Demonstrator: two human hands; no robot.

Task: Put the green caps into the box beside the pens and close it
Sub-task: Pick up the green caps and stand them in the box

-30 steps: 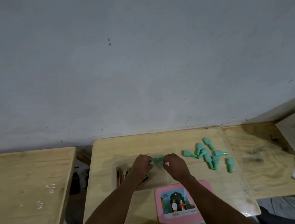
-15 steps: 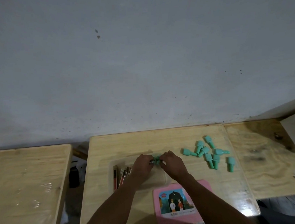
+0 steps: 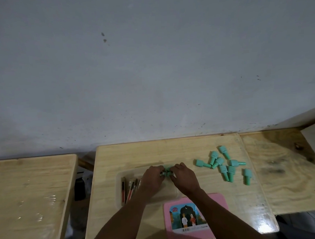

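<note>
Caps first: a small bunch of mint-green plastic caps (image 3: 166, 171) sits pinched between both hands, right over the far edge of the clear plastic box (image 3: 171, 194) in the middle of the pale wooden desk (image 3: 172, 151). Left hand (image 3: 152, 179) and right hand (image 3: 184, 179) are both closed on that bunch, fingertips meeting around it, and how many caps are in there I cannot tell. A second ago there is a slim gap between the hands; now they press together and sit lower at the box, so this batch looks to be getting lined up for its spot. Inside the box on the left lie the slim red and brown pens (image 3: 130, 189), partly under the left wrist, and the caps are going in just beside them. Out to the right, well apart from the box, a loose scatter of green caps (image 3: 223, 167) waits on the desk, eight or so, untouched since a second ago. Nearest the person lies the pink rectangular lid with a picture label (image 3: 196, 217), off the box. So, my read: early going, most caps to fetch, lid to fit last
</note>
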